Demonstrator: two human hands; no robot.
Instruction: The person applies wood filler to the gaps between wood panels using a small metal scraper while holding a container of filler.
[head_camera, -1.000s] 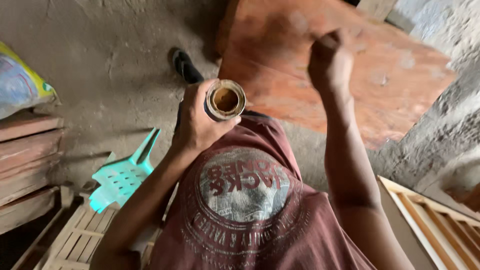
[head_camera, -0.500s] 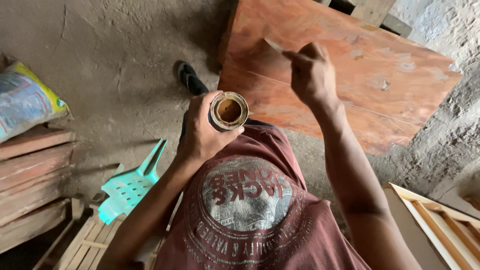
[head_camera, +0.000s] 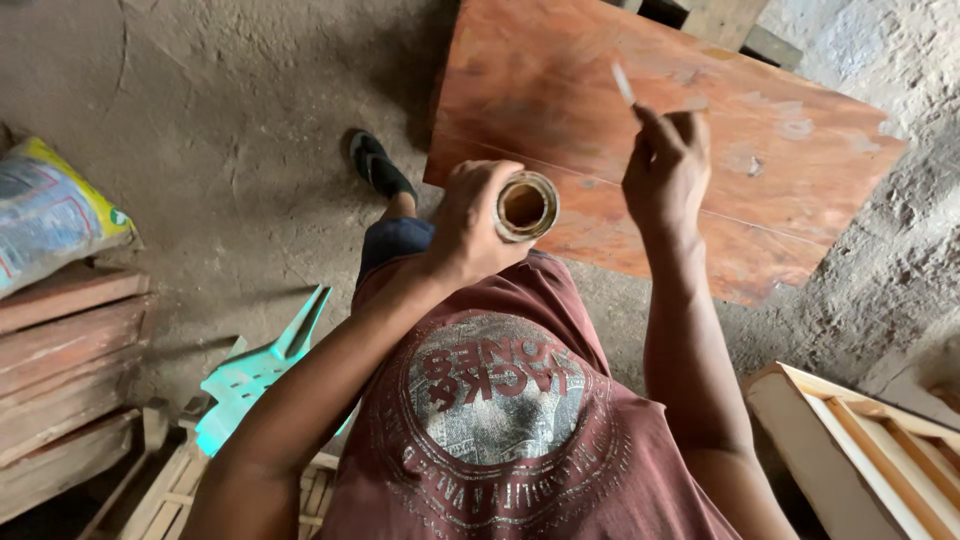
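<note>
The tin (head_camera: 526, 205) is a small round can, open at the top, with brown liquid inside. It sits in the left hand (head_camera: 470, 232), whose fingers wrap closed round its side, held upright in the air in front of the chest, just over the near edge of the board (head_camera: 560, 90).

The right hand (head_camera: 667, 170) is raised a little higher and to the right of the tin, near it but not touching. Its fingers are pinched shut on a thin pale stick (head_camera: 623, 83) whose tip points up and away over the board; whether it carries a brush head I cannot tell.

The board is a large reddish-brown sheet lying flat, with paler patches on its surface. Its near edge runs on a slant from below the tin down towards the right, and its right corner reaches close to the rough wall (head_camera: 880, 250). Left of the board the concrete floor (head_camera: 220, 120) lies open, with only a foot in a dark sandal (head_camera: 378, 165) by the board's left edge.

Farther out, a turquoise plastic piece (head_camera: 255, 375) lies by the left arm, stacked planks (head_camera: 60, 380) and a printed sack (head_camera: 50, 215) stand at the far left, and a pale wooden frame (head_camera: 850, 450) sits at lower right.
</note>
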